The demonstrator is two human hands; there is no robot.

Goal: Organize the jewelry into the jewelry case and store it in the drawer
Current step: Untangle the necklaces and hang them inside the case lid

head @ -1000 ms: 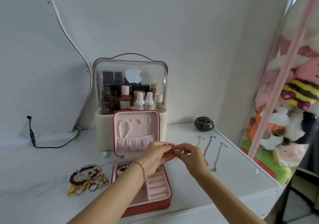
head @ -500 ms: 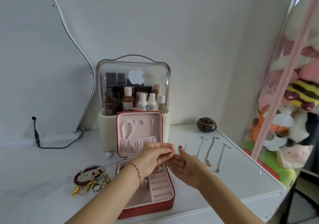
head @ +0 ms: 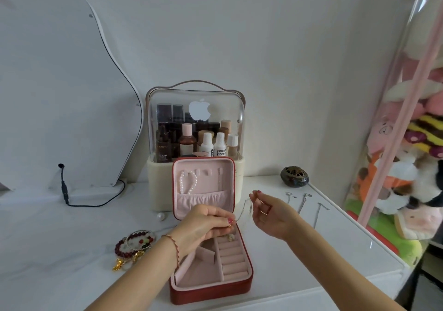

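Since the earlier frames, when both hands were bunched together over the case, they have been drawn apart, and a thin silver chain [head: 245, 209] is now stretched between them, so the necklace appears to have been unclasped or straightened for hanging in the lid. At lower left of the frame a heap of bracelets [head: 135, 244] remains unsorted on the white tabletop [head: 60, 250]. At lower centre the red jewelry case [head: 211, 286] stands open, a pearl strand [head: 188, 182] already hung in its raised lid. The left hand [head: 203, 227] is held over the case, one chain end pinched at its fingertips. Right of centre, the right hand [head: 269, 211] is raised, the other end pinched between thumb and forefinger, remaining fingers loosely curled. Further right, three more chains [head: 303, 203] lie waiting.
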